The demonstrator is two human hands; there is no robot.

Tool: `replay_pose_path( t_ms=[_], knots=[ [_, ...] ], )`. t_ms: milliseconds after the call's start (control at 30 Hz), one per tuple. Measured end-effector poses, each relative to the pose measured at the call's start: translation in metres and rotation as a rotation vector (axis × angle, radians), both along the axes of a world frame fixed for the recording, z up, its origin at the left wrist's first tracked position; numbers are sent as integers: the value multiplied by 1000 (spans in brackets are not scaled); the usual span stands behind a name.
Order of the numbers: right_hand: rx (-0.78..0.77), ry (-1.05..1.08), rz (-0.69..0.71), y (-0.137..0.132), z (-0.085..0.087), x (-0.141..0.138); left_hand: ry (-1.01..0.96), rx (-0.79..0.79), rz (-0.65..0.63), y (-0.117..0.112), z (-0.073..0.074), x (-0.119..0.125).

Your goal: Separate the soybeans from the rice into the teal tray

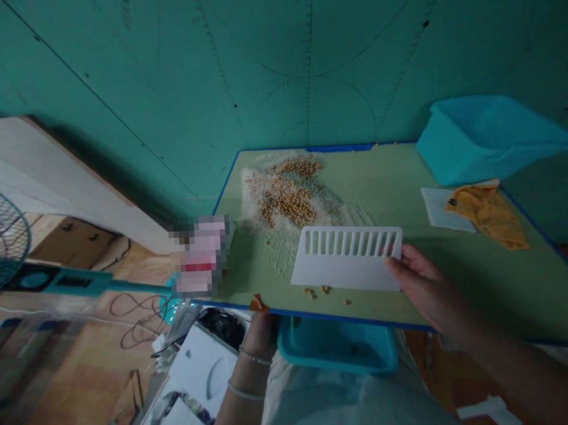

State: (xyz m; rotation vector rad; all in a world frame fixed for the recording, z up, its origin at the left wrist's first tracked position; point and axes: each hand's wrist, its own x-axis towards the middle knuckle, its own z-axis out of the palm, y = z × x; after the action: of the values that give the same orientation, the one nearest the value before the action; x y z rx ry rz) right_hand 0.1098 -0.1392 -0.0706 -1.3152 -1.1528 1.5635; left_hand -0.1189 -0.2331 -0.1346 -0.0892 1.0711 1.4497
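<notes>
My right hand [424,287] grips the right end of a white slotted scraper [346,258], held flat over the green board [458,273] near its front edge. Beyond it lies a pile of white grains mixed with tan beans [290,196]. A few stray beans [323,291] lie just in front of the scraper. My left hand [261,331] reaches under the board's front edge beside a teal tray [339,349] held below the edge; its fingers are hidden.
A teal tub [489,135] stands at the back right, with a yellow cloth [488,214] on white paper in front of it. A fan [2,233] stands at far left. Cables and a white box [197,375] lie on the floor below.
</notes>
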Motion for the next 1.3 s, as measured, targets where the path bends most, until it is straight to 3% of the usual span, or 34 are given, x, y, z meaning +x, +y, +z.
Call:
replay_pose_path(
  t_ms=[367, 867, 1133, 1300],
  knots=[
    [-25, 10, 33, -10, -3, 1, 1, -3, -19, 1, 9, 2],
    [-38, 3, 115, -27, -4, 0, -6, -6, 3, 0, 8, 5],
    [-54, 0, 77, -33, -9, -2, 27, -5, 36, 2, 6, 7],
    [-54, 54, 0, -28, 0, -2, 31, -34, 13, 1, 8, 6]
  ],
)
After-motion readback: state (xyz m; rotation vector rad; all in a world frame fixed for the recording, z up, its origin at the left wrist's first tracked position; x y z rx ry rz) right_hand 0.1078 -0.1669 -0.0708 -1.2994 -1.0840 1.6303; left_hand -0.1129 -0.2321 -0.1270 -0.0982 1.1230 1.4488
